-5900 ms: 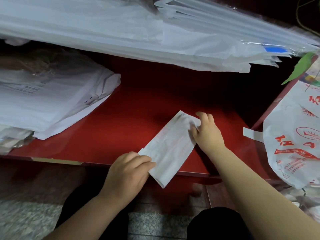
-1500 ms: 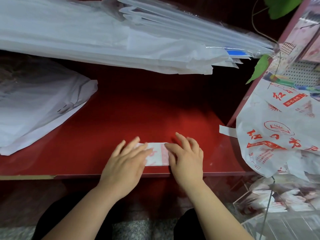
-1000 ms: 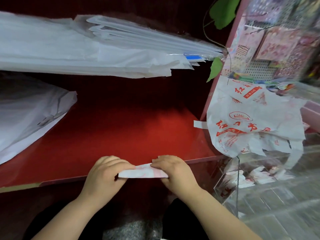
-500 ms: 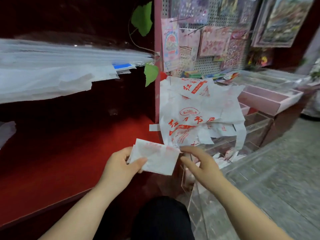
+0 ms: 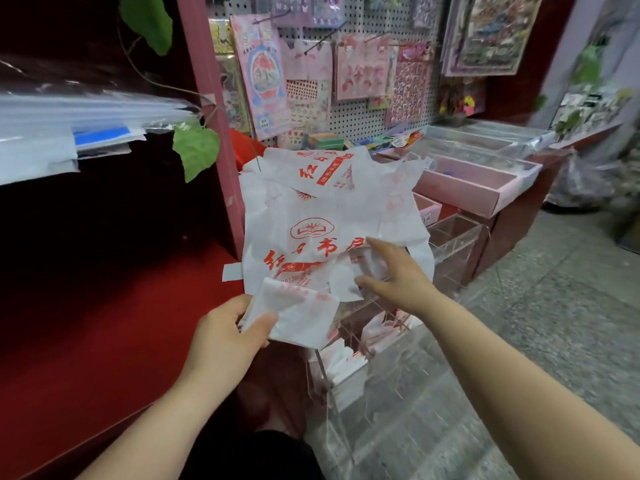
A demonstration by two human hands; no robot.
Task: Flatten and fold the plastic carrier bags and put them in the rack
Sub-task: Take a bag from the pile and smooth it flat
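Head view: beside the red shelf (image 5: 86, 323), loose carrier bags (image 5: 311, 216) hang above the clear rack (image 5: 398, 382). The folded bag (image 5: 298, 317) is nearer, pinched by the left hand (image 5: 225, 337), thumb on top (fingers beneath). The right hand (image 5: 398, 275) spreads its fingers at the loose bags.

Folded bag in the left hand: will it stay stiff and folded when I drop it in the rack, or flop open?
Probably floppy: the folded bag looks soft and wrinkled beyond the left hand, which pinches just one edge. Likely very light, being thin printed film. It may loosen once released, since its layers look puffed, not creased flat.
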